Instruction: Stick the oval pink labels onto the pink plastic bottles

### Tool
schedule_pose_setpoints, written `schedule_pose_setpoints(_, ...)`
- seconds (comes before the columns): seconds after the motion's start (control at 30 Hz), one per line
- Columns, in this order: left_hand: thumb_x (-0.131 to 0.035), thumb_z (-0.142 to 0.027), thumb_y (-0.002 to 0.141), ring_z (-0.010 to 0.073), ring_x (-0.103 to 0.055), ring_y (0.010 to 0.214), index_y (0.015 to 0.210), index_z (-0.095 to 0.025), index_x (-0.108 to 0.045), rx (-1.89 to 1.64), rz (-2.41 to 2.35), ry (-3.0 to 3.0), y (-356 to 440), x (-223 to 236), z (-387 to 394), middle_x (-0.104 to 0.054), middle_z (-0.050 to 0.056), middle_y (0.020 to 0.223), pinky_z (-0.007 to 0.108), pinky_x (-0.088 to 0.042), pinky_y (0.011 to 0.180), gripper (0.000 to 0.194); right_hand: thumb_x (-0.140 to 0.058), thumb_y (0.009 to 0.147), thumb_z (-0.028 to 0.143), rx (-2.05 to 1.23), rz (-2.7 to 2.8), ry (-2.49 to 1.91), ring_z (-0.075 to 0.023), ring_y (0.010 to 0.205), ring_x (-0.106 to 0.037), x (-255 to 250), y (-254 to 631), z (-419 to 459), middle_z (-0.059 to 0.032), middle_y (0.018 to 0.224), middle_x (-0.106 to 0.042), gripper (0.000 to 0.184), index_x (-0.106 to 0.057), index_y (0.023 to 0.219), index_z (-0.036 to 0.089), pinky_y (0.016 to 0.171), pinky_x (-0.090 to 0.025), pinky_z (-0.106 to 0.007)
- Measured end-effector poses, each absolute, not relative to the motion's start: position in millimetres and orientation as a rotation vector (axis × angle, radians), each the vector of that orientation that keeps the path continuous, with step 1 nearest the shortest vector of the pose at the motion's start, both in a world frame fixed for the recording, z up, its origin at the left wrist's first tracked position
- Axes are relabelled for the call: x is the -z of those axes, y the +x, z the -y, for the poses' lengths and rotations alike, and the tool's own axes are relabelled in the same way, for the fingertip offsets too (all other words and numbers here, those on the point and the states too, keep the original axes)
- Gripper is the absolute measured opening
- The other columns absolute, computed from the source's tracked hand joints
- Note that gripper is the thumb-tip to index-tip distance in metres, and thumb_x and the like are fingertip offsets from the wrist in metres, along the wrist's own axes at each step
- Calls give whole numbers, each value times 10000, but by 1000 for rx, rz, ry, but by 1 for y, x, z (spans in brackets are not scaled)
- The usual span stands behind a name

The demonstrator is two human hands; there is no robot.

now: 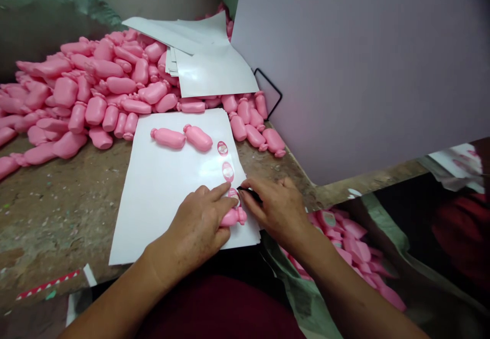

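My left hand (pixel 195 221) is shut around a small pink plastic bottle (pixel 233 217), which lies low on a white sheet (pixel 161 201) and is mostly hidden by my fingers. My right hand (pixel 275 209) pinches a small black tool (pixel 249 194) whose tip meets the bottle area near the sheet's right edge. Oval pink-and-white labels (pixel 227 171) run in a line down that edge, and my hands partly cover the lowest one. Two more pink bottles (pixel 184 137) lie unlabelled at the top of the sheet.
A large heap of pink bottles (pixel 103 83) covers the rough worktop (pixel 57 211) behind the sheet, under a stack of white sheets (pixel 202 58). A lilac board (pixel 344 63) stands at the right. Labelled pink bottles (pixel 344 242) lie in a bag below the worktop's edge.
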State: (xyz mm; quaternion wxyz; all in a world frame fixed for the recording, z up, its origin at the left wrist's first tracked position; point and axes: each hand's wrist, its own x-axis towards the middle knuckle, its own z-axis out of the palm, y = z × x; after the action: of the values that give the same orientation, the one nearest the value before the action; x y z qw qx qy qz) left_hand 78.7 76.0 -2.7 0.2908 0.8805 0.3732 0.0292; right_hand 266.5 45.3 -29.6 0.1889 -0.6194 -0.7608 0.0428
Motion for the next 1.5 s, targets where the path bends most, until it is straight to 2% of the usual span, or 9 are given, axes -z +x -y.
schedule_pose_setpoints(0.47,-543,-75,714,336,-577,1009,1260,-140,-672,-46,-981,2305,81,2,-78,-499,154,1517,539,-474,938,565,-546,940,221,-173,2098,-1757,-188,674,-641,32,264,-43,-33,811,-772,133,-669,896,195,677,-265,-347)
schedule_pose_setpoints(0.6,-556,-63,688,350,-593,1021,1237,-156,-690,-61,-984,2275,81,3,-78,-505,165,1509,552,-472,936,572,-548,933,230,-306,2051,-1771,-195,725,-660,32,266,-48,-24,846,-779,124,-666,899,211,688,-296,-341)
schedule_pose_setpoints(0.73,-554,-53,673,337,-612,1038,1156,-195,-721,-160,-966,2207,77,6,-79,-525,133,1498,537,-465,953,530,-560,922,250,-523,1979,-1704,-176,654,-637,28,273,-51,4,774,-760,128,-679,879,230,672,-336,-322)
schedule_pose_setpoints(0.8,-569,-71,680,328,-605,1111,1112,-225,-727,-282,-980,2070,72,5,-80,-580,98,1446,505,-447,994,484,-558,912,240,-490,1953,-1708,-183,653,-637,27,276,-51,0,753,-751,129,-683,884,225,685,-340,-330)
schedule_pose_setpoints(0.87,-591,-139,733,289,-615,1108,1086,-250,-718,-405,-1042,1842,67,2,-81,-674,59,1297,445,-449,992,391,-561,897,229,-398,1973,-1737,-199,681,-645,28,277,-51,-14,759,-753,119,-679,894,217,705,-326,-347)
schedule_pose_setpoints(1.0,-592,-310,815,225,-622,917,1077,-241,-669,-464,-1211,1555,64,-3,-83,-704,13,994,369,-463,869,282,-583,884,229,-317,2076,-1734,-196,695,-639,30,277,-52,-18,786,-765,80,-661,884,212,708,-280,-356)
schedule_pose_setpoints(1.3,-549,-356,790,237,-619,942,1068,-244,-629,-452,-1311,1625,71,3,-80,-698,18,1014,388,-447,903,310,-625,905,315,-216,2181,-1617,-141,597,-539,37,276,-60,-2,722,-733,164,-636,804,187,712,-238,-362)
schedule_pose_setpoints(1.4,-548,-358,792,245,-631,973,1082,-247,-631,-462,-1339,1622,71,3,-79,-706,24,1062,383,-452,905,321,-664,852,322,-370,2039,-1658,-124,567,-475,34,274,-61,21,625,-646,237,-569,680,190,695,-260,-349)
schedule_pose_setpoints(1.5,-565,-358,796,251,-637,978,1088,-258,-637,-469,-1362,1640,70,4,-78,-713,22,1064,385,-452,908,317,-658,814,363,-777,1702,-1587,-115,549,-412,27,273,-55,52,570,-489,302,-487,619,209,610,-292,-299)
